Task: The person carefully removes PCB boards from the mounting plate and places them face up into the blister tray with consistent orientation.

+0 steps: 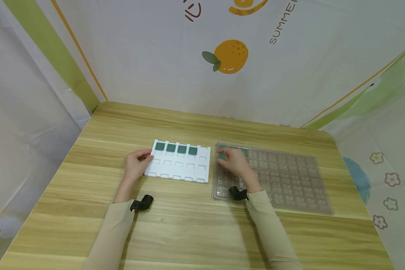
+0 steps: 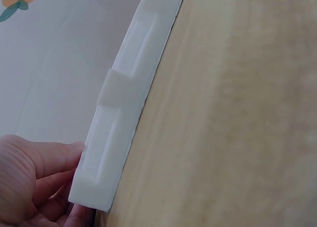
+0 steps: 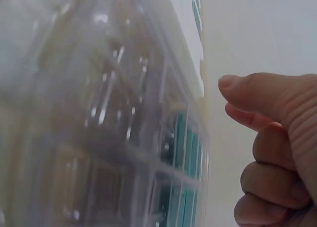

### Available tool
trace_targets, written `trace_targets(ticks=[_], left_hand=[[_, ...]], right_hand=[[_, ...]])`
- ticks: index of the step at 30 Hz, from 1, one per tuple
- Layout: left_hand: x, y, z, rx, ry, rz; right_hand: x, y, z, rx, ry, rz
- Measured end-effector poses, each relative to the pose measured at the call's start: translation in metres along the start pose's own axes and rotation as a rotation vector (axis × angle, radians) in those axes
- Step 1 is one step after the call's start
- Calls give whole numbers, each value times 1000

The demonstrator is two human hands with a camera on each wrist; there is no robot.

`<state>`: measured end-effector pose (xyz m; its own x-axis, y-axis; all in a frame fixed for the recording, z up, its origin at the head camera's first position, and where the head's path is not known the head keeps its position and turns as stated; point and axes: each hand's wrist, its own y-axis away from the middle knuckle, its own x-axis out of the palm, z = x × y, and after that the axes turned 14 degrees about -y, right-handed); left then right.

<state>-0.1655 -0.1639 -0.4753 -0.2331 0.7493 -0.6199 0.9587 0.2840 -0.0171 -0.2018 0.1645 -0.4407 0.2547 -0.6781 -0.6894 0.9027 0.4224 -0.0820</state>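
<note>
A white plastic tray (image 1: 178, 167) with moulded pockets lies on the table at the middle of the head view. Several green square chips (image 1: 181, 149) sit along its far row. My left hand (image 1: 135, 163) pinches the tray's left edge, thumb above and fingers at the side; the left wrist view shows this grip on the white tray wall (image 2: 101, 138). Over the left end of a clear compartment tray (image 1: 285, 176) hovers my right hand (image 1: 235, 161), thumb and index finger slightly apart, nothing visible between them. Green chips (image 3: 185, 162) fill some compartments beneath it.
Both trays rest on a wood-grain table (image 1: 182, 228), with a narrow strip of wood between them. A white printed curtain (image 1: 155, 75) hangs behind the table and at both sides. Black camera mounts (image 1: 142, 203) are on both wrists.
</note>
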Motion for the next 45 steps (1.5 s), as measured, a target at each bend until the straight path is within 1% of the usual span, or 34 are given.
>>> trace_targets(ticks=[5,13,19,23,30,37,45], left_hand=[[0,0,-1,-8,6,12],[-2,1,-2,-14,9,29],[-1,1,-2,-11,15,29],[-1,0,-2,-2,10,22],[-1,0,-1,1,13,22],[-1,0,-1,-4,21,14],[-1,1,-1,-7,17,27]], right_hand=[[7,-5,3,-29,8,5],[17,-13,10,-41,-12,24],[25,-20,16,-58,9,25],[30,-25,20,-41,13,29],[36,-32,23,-43,51,43],[39,-39,30,-12,61,65],[45,-47,32,3,73,62]])
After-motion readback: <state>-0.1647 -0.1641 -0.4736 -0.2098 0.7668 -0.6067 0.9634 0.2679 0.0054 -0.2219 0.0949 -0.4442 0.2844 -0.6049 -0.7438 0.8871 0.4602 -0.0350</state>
